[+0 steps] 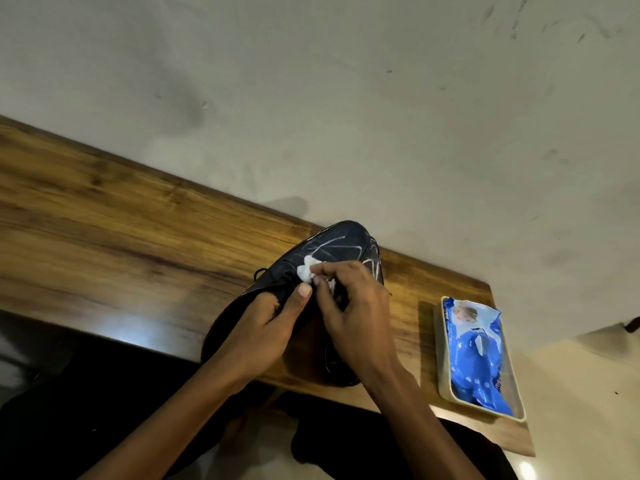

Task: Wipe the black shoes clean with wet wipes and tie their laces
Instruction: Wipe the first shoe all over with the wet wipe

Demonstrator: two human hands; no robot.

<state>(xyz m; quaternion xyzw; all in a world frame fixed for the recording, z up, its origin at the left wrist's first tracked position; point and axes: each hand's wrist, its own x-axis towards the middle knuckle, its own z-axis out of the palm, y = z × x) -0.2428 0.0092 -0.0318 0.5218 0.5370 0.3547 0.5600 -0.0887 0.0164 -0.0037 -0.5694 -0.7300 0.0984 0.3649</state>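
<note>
Shoe (332,244): lay mid-table, toe near the wall-side edge, heel overhanging the near edge.
Room: bare wooden table (104,209) stretched left; wipes pack (479,355) lay right.
Left hand (263,327): gripped the shoe's collar.
Right hand (349,303): pinched a white wipe (306,271) against the laces.

A black shoe (332,247) with thin white lines on its toe is lain on the wooden desk (104,220), with its toe pointed toward the wall. A small white wet wipe (306,271), all crumpled up, is pressed on top of the shoe, just behind the toe. Black laces (261,273) are seen loose beside the wipe. To the right of the shoe, well apart from it, a blue pack of wet wipes (479,358) is kept flat in a pale tray (446,386).
</note>
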